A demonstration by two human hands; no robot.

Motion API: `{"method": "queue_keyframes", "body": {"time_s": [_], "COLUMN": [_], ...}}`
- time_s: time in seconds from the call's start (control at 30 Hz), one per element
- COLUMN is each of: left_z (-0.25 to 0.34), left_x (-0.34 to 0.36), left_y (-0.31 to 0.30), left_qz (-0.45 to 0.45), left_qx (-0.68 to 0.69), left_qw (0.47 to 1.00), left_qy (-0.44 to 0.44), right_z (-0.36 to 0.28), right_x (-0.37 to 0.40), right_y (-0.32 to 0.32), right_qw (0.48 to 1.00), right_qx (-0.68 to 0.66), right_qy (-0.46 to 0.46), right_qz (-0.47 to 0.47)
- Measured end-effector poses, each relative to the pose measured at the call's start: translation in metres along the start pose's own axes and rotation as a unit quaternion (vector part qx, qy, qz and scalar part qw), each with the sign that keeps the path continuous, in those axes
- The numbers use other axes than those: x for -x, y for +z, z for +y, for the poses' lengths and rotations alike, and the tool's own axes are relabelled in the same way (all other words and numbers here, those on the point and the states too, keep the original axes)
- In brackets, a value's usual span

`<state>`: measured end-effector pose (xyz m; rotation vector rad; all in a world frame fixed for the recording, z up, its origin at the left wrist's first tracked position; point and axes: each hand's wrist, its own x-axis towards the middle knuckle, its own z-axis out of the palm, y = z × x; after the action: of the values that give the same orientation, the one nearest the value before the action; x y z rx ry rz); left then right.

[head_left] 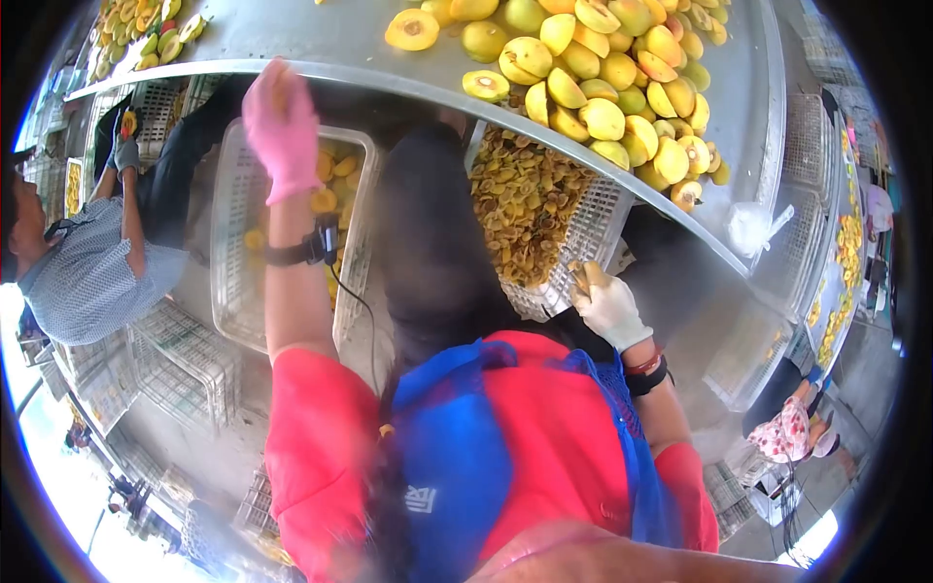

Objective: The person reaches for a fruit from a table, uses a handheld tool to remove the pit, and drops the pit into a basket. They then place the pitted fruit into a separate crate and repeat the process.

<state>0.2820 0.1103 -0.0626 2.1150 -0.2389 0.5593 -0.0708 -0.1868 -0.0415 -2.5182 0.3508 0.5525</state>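
Note:
My left hand (280, 131), in a pink glove, is raised over the edge of a white plastic crate (364, 194) that holds yellow fruit halves. Its fingers are closed and smeared; what they hold, if anything, does not show clearly. Lower on the right, my right hand (610, 306), in a white glove, is closed around something small and tan that I cannot make out. Just beyond it stands a white slatted basket (598, 228) full of brownish-yellow fruit scraps (530, 199). Yellow peach-like fruit (603, 119), many of them cut, lie heaped on the metal table (330, 34).
The table's raised metal rim (408, 89) crosses in front of me. A clear plastic bag (748, 228) hangs by its right corner. At left sits another person (97, 282) with gloved hands; stacked crates (180, 355) stand behind. More fruit (846, 277) lies on a table at right.

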Motion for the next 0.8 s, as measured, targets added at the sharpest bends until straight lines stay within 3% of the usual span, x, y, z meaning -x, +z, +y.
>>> {"method": "queue_keyframes", "body": {"time_s": [0.07, 0.13, 0.23, 0.33, 0.37, 0.47, 0.5, 0.53, 0.57, 0.6, 0.7, 0.73, 0.8], "left_z": [0.021, 0.022, 0.045, 0.032, 0.015, 0.046, 0.049, 0.074, 0.114, 0.141, 0.168, 0.182, 0.2], "left_x": [-0.025, -0.044, -0.072, -0.076, -0.073, -0.054, -0.041, -0.031, -0.018, -0.002, 0.04, 0.049, 0.086], "left_y": [0.028, 0.071, 0.105, 0.121, 0.132, 0.113, 0.11, 0.094, 0.068, 0.047, 0.018, 0.007, 0.01], "left_qz": [-0.142, -0.194, -0.423, -0.493, -0.47, -0.437, -0.369, -0.379, -0.385, -0.385, -0.439, -0.501, -0.439], "left_qx": [-0.027, -0.164, -0.188, -0.132, -0.124, -0.121, -0.049, 0.054, 0.155, 0.254, 0.381, 0.408, 0.474], "left_qw": [0.988, 0.967, 0.874, 0.853, 0.865, 0.885, 0.926, 0.92, 0.902, 0.874, 0.783, 0.733, 0.73], "left_qy": [-0.049, 0.012, -0.15, -0.11, -0.128, -0.104, -0.059, -0.088, -0.12, -0.152, -0.224, -0.214, -0.222], "right_z": [-0.003, -0.013, -0.003, 0.0, 0.001, -0.002, -0.005, -0.011, -0.021, -0.019, -0.013, -0.017, -0.028], "right_x": [0.001, 0.002, 0.009, 0.017, 0.019, 0.027, 0.03, 0.031, 0.032, 0.032, 0.024, 0.023, 0.026], "right_y": [-0.003, -0.014, -0.013, -0.013, -0.014, -0.015, -0.014, -0.013, -0.016, -0.014, -0.021, -0.026, -0.028], "right_qw": [1.0, 0.998, 0.995, 0.994, 0.993, 0.98, 0.969, 0.956, 0.935, 0.944, 0.976, 0.968, 0.945], "right_qx": [-0.003, -0.017, -0.042, -0.08, -0.091, -0.133, -0.153, -0.172, -0.194, -0.192, -0.15, -0.155, -0.163], "right_qy": [-0.021, -0.051, -0.07, -0.012, -0.017, -0.046, -0.062, -0.076, -0.092, -0.086, -0.059, -0.092, -0.153], "right_qz": [0.007, 0.021, 0.054, 0.067, 0.079, 0.141, 0.184, 0.226, 0.282, 0.253, 0.144, 0.177, 0.239]}}
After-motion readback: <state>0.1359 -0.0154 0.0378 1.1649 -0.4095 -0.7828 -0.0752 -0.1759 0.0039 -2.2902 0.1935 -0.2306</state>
